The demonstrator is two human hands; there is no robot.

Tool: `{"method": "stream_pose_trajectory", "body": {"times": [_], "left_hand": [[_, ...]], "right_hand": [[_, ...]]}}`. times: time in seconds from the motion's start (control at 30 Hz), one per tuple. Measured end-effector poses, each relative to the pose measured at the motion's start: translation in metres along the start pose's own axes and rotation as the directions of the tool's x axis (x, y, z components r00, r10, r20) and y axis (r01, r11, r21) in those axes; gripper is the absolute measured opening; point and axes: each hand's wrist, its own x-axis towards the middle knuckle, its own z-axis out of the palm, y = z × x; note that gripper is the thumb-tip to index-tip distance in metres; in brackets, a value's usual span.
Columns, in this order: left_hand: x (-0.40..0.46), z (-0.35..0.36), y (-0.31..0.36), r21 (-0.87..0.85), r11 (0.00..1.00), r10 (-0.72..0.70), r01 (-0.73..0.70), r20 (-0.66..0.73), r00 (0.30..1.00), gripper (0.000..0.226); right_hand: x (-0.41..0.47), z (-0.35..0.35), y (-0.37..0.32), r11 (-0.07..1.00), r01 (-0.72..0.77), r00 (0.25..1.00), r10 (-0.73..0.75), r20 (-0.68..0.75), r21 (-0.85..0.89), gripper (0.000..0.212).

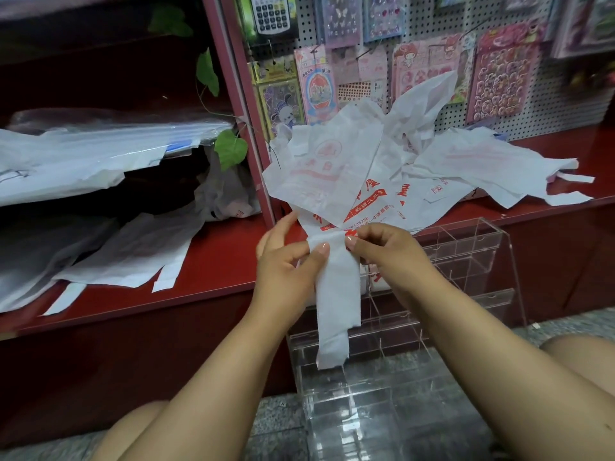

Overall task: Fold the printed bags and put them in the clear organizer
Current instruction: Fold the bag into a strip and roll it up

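- The printed bag (336,277) is gathered into a narrow strip, pinched at its middle between both hands; its tail hangs below them and its printed top fans open above.
- The left hand (286,261) pinches the strip with thumb and fingers; the right hand (382,247) pinches it just beside.
- The clear organizer (399,327) stands below and behind the hands.
- Loose bags (466,168) lie on the red shelf (216,254) beyond the hands.
- Risk: the slick film may spring open if either pinch loosens, undoing the fold.
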Motion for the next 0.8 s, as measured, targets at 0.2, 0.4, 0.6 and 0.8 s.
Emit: {"method": "stream_pose_trajectory", "body": {"times": [0.2,0.4,0.6,0.8], "left_hand": [[0.008,-0.001,0.019,-0.352,0.921,-0.136,0.167,0.112,0.984,0.028],[0.014,-0.008,0.023,-0.436,0.815,-0.289,0.382,0.266,0.92,0.029],[0.013,-0.01,0.025,-0.539,0.699,-0.308,0.47,0.366,0.878,0.027],[0.008,-0.003,0.023,-0.607,0.657,-0.248,0.447,0.385,0.889,0.031]], "right_hand": [[-0.002,-0.003,-0.002,0.996,0.0,1.0,-0.002,0.026,0.088,0.008],[-0.002,-0.004,0.004,0.997,-0.07,0.997,0.071,0.032,-0.018,0.019],[-0.002,-0.006,0.005,0.993,-0.111,0.993,0.109,0.042,0.04,0.012],[-0.003,0.001,0.009,0.996,-0.071,0.997,0.072,-0.017,0.05,0.013]]}}
